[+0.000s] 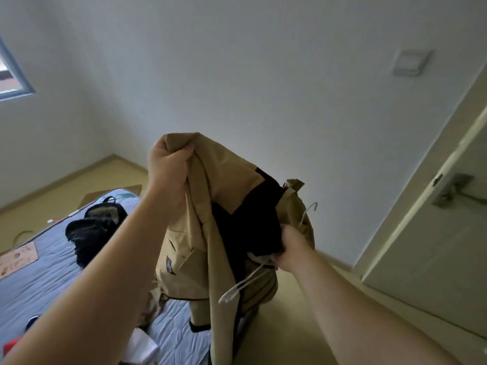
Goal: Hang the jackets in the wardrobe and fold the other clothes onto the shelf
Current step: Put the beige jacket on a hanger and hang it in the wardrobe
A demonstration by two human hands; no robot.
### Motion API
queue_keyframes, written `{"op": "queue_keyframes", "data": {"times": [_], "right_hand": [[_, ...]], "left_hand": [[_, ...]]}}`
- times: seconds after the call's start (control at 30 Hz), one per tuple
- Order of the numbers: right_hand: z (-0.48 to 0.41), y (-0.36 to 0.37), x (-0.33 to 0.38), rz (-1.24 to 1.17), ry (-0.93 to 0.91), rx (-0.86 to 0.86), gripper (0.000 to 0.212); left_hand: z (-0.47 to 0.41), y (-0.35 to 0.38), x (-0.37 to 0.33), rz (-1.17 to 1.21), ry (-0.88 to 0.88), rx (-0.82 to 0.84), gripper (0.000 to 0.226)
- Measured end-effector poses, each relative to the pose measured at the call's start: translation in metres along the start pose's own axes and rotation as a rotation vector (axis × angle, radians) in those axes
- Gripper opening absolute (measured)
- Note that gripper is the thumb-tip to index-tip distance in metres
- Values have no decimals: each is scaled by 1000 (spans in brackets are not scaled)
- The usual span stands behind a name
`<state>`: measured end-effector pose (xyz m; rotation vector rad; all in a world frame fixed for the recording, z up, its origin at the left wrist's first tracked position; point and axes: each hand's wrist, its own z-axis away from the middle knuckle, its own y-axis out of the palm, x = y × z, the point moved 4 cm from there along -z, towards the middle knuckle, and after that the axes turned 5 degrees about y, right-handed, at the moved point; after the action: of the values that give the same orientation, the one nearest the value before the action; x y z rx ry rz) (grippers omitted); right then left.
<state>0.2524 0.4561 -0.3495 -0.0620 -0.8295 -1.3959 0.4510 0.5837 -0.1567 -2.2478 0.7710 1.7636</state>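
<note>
A tan jacket with a black lining hangs in the air in front of me, above the bed's right edge. My left hand grips its top edge in a fist, holding it up. My right hand is lower and to the right, inside the jacket's opening, gripping a white hanger together with some fabric. The hanger's hook sticks up beside the jacket and one arm slants down to the left.
A bed with a grey-blue quilted cover fills the lower left, with a black garment and a few small items on it. A door with a metal handle stands at the right. A white wall is ahead, wooden floor below.
</note>
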Motion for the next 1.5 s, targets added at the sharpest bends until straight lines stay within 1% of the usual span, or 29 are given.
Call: {"op": "queue_keyframes", "data": {"times": [0.07,0.13,0.17,0.23,0.33,0.37,0.43,0.47,0.5,0.53,0.57,0.6,0.63,0.73,0.8,0.83,0.87,0.93,0.97,1.0,1.1,1.13,1.2,1.27,1.33,1.37,1.43,1.47,1.5], "right_hand": [[23,-3,29,-68,-117,-57,31],[47,-2,59,-134,-222,-56,31],[60,-1,73,-143,-263,-48,28],[83,-1,97,-116,-342,-33,18],[112,-7,120,-126,-432,-22,18],[119,-12,125,-115,-447,-37,18],[130,-24,131,-89,-471,-80,18],[134,-31,134,-91,-482,-102,19],[138,-38,137,-99,-494,-120,20],[141,-43,139,-107,-507,-134,21],[144,-47,141,-107,-521,-149,22],[147,-51,143,-101,-534,-167,23],[149,-54,144,-95,-551,-185,22],[156,-64,149,-117,-614,-218,24],[161,-74,153,-105,-639,-257,23],[163,-78,154,-100,-643,-268,20],[165,-81,153,-96,-644,-271,18],[166,-83,152,-64,-640,-285,17],[166,-84,150,-53,-640,-285,16],[166,-85,150,-55,-639,-268,14],[171,-95,152,-65,-643,-181,5],[172,-103,152,-21,-657,-192,4],[173,-119,151,178,-672,-316,15],[168,-134,143,440,-610,-476,39],[159,-143,130,582,-512,-531,61],[154,-146,123,620,-468,-513,71],[143,-146,111,657,-421,-410,89],[138,-143,107,654,-429,-350,93],[135,-139,105,640,-468,-299,95]], "left_hand": [[-7,19,8,-137,10,77,15],[-5,47,21,-346,18,227,20],[1,62,31,-418,14,325,23],[20,92,50,-511,9,515,26],[49,127,70,-598,92,748,33],[57,135,70,-643,169,780,37],[71,144,61,-721,408,723,40],[80,146,53,-663,494,671,34],[89,147,45,-540,492,648,26],[99,149,40,-400,419,676,20],[108,154,38,-284,320,749,18],[116,160,39,-202,237,826,22],[124,164,39,-160,178,882,26],[132,173,44,-26,28,970,29],[138,178,52,39,-72,1091,44],[142,180,55,0,-82,1131,51],[143,183,58,-63,-53,1130,50],[143,190,65,-157,18,1036,30],[143,195,68,-165,-6,988,18],[143,200,69,-144,-69,949,12],[135,214,68,-44,-345,835,15],[130,219,68,-33,-417,793,16],[123,229,67,-38,-496,755,18],[119,236,63,-46,-501,762,18],[116,243,58,-30,-476,785,17],[116,246,56,-19,-466,812,20],[114,252,51,-24,-446,875,38],[111,253,48,-53,-431,915,41],[108,255,47,-87,-413,947,37]]}}
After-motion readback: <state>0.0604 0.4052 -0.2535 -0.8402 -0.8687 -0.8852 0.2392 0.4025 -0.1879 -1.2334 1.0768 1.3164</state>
